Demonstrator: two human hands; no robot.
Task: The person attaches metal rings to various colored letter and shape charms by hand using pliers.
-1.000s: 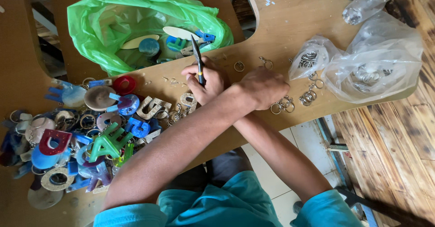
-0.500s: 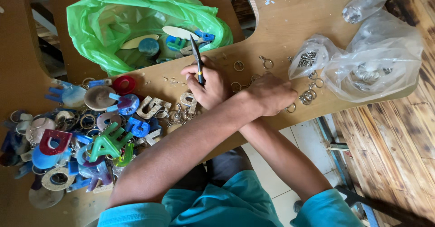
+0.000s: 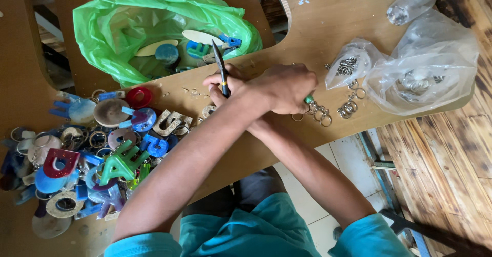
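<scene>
While crossed, two hands — left hand (image 3: 284, 88), right hand (image 3: 225, 85) — one pliers (image 3: 221, 72)

You sit at a light wooden tabletop (image 3: 328, 26) with a curved cut-out edge; below you lie pale floor tiles (image 3: 348, 165) and, beside them, dark-grained wooden planks (image 3: 441, 159).

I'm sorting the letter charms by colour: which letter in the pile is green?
The big green letter in the pile's lower middle, lying flat among blue and red pieces. The neighbouring red letter and beige letter differ plainly in colour.
</scene>
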